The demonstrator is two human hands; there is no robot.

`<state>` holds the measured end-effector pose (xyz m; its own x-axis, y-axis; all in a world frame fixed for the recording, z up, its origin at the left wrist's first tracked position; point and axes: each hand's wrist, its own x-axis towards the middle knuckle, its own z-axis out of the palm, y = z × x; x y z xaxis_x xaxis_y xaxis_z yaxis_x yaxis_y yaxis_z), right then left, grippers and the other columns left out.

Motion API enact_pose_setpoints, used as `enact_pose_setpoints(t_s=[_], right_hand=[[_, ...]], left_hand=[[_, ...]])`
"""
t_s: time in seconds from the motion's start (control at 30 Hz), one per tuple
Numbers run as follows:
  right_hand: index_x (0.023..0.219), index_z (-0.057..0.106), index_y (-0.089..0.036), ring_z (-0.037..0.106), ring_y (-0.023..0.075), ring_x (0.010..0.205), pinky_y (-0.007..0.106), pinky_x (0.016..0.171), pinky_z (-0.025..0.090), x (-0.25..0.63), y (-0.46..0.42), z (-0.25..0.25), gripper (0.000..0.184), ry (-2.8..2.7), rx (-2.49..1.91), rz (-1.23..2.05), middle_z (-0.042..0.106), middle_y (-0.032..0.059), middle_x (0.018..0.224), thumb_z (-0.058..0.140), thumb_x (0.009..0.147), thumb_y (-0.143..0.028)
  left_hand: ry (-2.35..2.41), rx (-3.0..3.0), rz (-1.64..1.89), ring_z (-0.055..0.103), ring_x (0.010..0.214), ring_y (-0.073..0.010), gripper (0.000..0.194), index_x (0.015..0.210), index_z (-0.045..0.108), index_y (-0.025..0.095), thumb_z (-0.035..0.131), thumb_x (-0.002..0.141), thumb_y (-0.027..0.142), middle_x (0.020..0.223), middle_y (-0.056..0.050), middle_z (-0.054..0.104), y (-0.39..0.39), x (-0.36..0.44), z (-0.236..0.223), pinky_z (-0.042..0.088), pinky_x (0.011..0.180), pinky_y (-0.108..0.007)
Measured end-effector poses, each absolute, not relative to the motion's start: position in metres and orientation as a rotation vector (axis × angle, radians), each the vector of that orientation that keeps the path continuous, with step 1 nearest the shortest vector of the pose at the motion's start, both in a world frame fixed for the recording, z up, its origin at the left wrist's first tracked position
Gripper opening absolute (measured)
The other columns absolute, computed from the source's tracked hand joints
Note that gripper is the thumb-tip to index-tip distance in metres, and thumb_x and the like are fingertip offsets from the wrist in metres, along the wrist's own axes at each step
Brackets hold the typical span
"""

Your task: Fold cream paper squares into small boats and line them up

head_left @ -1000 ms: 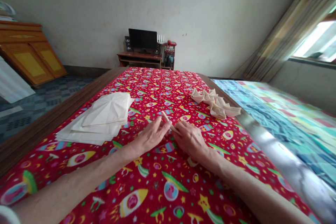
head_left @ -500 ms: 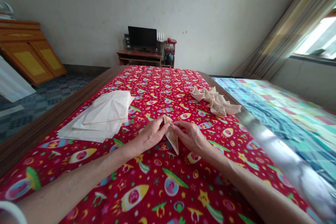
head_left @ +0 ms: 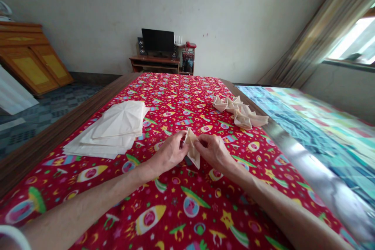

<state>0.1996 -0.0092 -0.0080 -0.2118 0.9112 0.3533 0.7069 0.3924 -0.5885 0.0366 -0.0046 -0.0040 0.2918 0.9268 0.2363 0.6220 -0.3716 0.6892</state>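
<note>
Between my two hands is a small piece of folded cream paper point(head_left: 192, 149), long and pointed at its top and bottom, with a hollow showing along its middle. My left hand point(head_left: 171, 149) pinches its left edge between thumb and fingers. On the opposite edge, my right hand point(head_left: 213, 151) grips with curled fingers. To the left lies a stack of creased cream paper sheets point(head_left: 117, 123). Several finished-looking folded paper shapes point(head_left: 244, 114) with pointed tips sit clustered near the table's right side.
A red patterned cloth point(head_left: 172, 211) covers the table, whose brown edge point(head_left: 88, 121) shows at left. A bed with a checked cover point(head_left: 316, 125) adjoins on the right. Against the wall stand a monitor point(head_left: 158, 40) on a desk and a wooden cabinet point(head_left: 35, 58).
The folded paper has turned and spread wider, so its hollow inside now shows. Both hands have shifted their grip slightly, the right fingers curling more. The stack and folded shapes are unmoved.
</note>
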Motion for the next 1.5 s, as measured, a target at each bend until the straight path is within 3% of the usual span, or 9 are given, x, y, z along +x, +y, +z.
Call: enact_pose_setpoints(t_s=[0.37,0.6,0.8,0.87,0.93,1.0,1.07,1.33,1.5], right_hand=[[0.051,0.046,-0.017,0.035,0.0063,0.045,0.019,0.045,0.023,0.202,-0.006,-0.007,0.025,-1.977,-1.435,0.426,0.039,-0.0053,0.046,0.05,0.074,-0.023],[0.048,0.039,-0.017,0.031,0.0053,0.044,0.019,0.043,0.021,0.203,-0.005,-0.009,0.028,-1.966,-1.404,0.434,0.034,-0.0061,0.044,0.05,0.074,-0.022],[0.049,0.043,-0.017,0.037,0.0063,0.044,0.02,0.044,0.024,0.203,-0.006,-0.009,0.028,-1.998,-1.429,0.441,0.038,-0.0055,0.045,0.051,0.076,-0.021],[0.061,0.054,-0.018,0.047,0.0087,0.051,0.02,0.049,0.032,0.203,-0.011,-0.005,0.02,-2.011,-1.38,0.405,0.051,-0.003,0.054,0.051,0.081,-0.023],[0.086,0.062,-0.018,0.057,0.0129,0.068,0.022,0.062,0.041,0.203,-0.017,0.0,0.015,-2.041,-1.258,0.279,0.064,0.0027,0.077,0.05,0.086,-0.027],[0.103,0.06,-0.018,0.059,0.0162,0.083,0.025,0.072,0.044,0.203,-0.023,0.006,0.023,-2.085,-1.147,0.107,0.065,0.0077,0.094,0.05,0.089,-0.032],[0.108,0.06,-0.017,0.059,0.0169,0.082,0.025,0.072,0.044,0.202,-0.027,0.009,0.027,-2.112,-1.118,-0.024,0.065,0.0085,0.091,0.049,0.09,-0.034],[0.086,0.069,-0.017,0.057,0.0094,0.057,0.018,0.054,0.038,0.203,-0.019,-0.004,0.017,-2.214,-1.082,0.128,0.066,0.0025,0.071,0.053,0.087,-0.021],[0.078,0.072,-0.017,0.053,0.0075,0.05,0.017,0.05,0.035,0.204,-0.013,-0.008,0.016,-2.12,-1.138,0.222,0.066,0.0005,0.062,0.057,0.083,-0.017]], left_hand=[[1.042,1.787,0.878,0.067,0.087,-0.0176,0.043,0.114,0.053,0.015,0.049,0.072,0.01,0.099,-0.006,0.069,0.008,0.029,-0.017,0.054,0.077,-0.028],[0.969,1.581,0.858,0.067,0.086,-0.019,0.041,0.115,0.051,0.015,0.052,0.074,0.021,0.094,-0.006,0.07,0.004,0.029,-0.01,0.052,0.072,-0.028],[0.958,1.63,0.871,0.066,0.083,-0.0203,0.034,0.107,0.055,0.014,0.052,0.081,0.035,0.092,-0.007,0.069,0.002,0.028,-0.006,0.052,0.074,-0.03],[0.997,1.711,0.853,0.065,0.086,-0.0209,0.033,0.104,0.058,0.014,0.051,0.082,0.038,0.094,-0.006,0.069,0.003,0.027,-0.007,0.051,0.075,-0.029],[1.039,1.78,0.845,0.064,0.087,-0.021,0.035,0.102,0.06,0.015,0.051,0.083,0.042,0.093,-0.005,0.069,0.005,0.026,-0.009,0.051,0.075,-0.028],[1.069,1.818,0.846,0.064,0.085,-0.0211,0.036,0.102,0.062,0.015,0.051,0.083,0.044,0.091,-0.005,0.069,0.007,0.026,-0.012,0.05,0.073,-0.028],[1.108,1.834,0.845,0.064,0.082,-0.0209,0.036,0.101,0.062,0.015,0.05,0.083,0.044,0.089,-0.004,0.069,0.009,0.025,-0.014,0.05,0.072,-0.028],[1.06,1.812,0.851,0.063,0.091,-0.0225,0.047,0.109,0.061,0.012,0.049,0.083,0.048,0.103,-0.008,0.068,0.011,0.026,-0.016,0.049,0.076,-0.027],[1.104,1.807,0.889,0.063,0.082,-0.0206,0.044,0.106,0.063,0.014,0.052,0.082,0.049,0.088,-0.005,0.07,0.004,0.027,-0.008,0.048,0.068,-0.025]])
